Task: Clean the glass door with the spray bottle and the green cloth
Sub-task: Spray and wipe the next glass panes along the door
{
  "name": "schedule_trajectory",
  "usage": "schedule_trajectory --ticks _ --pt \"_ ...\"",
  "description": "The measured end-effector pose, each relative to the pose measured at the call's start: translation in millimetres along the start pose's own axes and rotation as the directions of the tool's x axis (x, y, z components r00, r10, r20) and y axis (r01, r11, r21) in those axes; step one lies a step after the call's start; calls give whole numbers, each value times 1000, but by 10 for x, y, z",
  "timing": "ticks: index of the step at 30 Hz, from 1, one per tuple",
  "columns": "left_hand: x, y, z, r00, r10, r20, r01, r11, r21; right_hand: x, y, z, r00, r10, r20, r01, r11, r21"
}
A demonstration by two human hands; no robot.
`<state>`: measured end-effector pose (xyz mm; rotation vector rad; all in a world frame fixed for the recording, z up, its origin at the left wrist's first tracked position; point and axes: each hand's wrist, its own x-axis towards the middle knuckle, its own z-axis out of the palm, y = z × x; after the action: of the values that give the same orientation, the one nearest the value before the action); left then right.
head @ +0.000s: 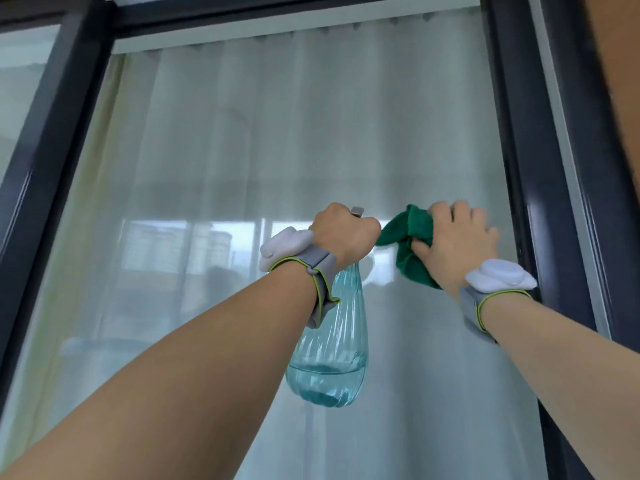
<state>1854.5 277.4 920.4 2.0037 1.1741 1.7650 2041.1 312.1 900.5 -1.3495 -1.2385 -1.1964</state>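
The glass door (277, 150) fills your view, both arms raised to it. Your left hand (341, 237) grips the spray bottle (327, 358) by its neck, hanging near the pane. Your right hand (460, 244) presses the green cloth (410, 237) on the glass, so you look mid-wipe; next, sweep the cloth toward the right frame (533, 202)

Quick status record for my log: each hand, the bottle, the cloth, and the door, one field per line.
left hand: grips the neck of the spray bottle, raised in front of the glass
right hand: presses the green cloth against the glass, thumb curled into the cloth
spray bottle: clear blue-green, hangs upright, liquid only in its lowest part
green cloth: bunched, near the pane's right edge
glass door: dark frame, white curtain behind the pane
wrists: grey bands with white units on both
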Motion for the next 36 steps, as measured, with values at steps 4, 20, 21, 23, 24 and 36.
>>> schedule_trajectory --ticks 4,20,21,23,24,36 --pt "-88 -218 -205 998 -57 -20 58 998 6 -163 -487 -103 998 -54 41 41 965 258" --pt "-610 -1674 -2419 962 -254 -100 246 965 -88 -807 -3023 -271 926 275 259 -378 667 642" --pt "-590 -1795 -2626 960 -261 -97 251 963 -100 -798 -3241 -243 931 274 243 -366 679 637" --pt "-602 -1943 -2809 956 -279 -95 270 958 -97 -796 -3441 -215 959 209 190 -282 733 618" --pt "-601 -2035 -2944 953 -283 -106 275 958 -83 -799 -3602 -201 974 163 157 -225 766 602" --pt "-606 -2937 -4011 899 -359 -249 331 932 -150 -949 -4867 8 977 -209 -48 203 828 523"
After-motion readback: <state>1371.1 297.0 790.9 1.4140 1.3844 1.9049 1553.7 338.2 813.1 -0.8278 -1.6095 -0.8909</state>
